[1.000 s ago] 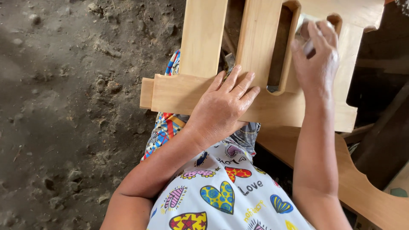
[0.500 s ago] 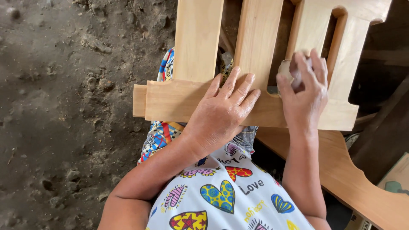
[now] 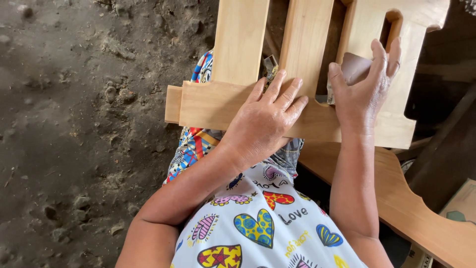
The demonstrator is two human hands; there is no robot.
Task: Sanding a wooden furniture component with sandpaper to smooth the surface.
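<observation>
The right hand [image 3: 364, 92] has slid back up the slat since half a second ago — it now sits higher on the pale wooden frame [image 3: 297, 119], fingers curled around a folded piece of sandpaper [image 3: 354, 67] pressed against the edge of the right-hand slot. The left hand [image 3: 265, 124] hasn't budged: open, palm flat on the frame's crossbar, pinning it across the lap. How far along? Judging by the look, the frame's faces are smooth and clean, and the rubbing is at the inner slot edges — whether the far end is done is out of sight. Right of the frame, a darker curved wooden board [image 3: 421, 213] lies below it, with a cardboard box corner [image 3: 461, 211] beside, carrying a small green mark.
</observation>
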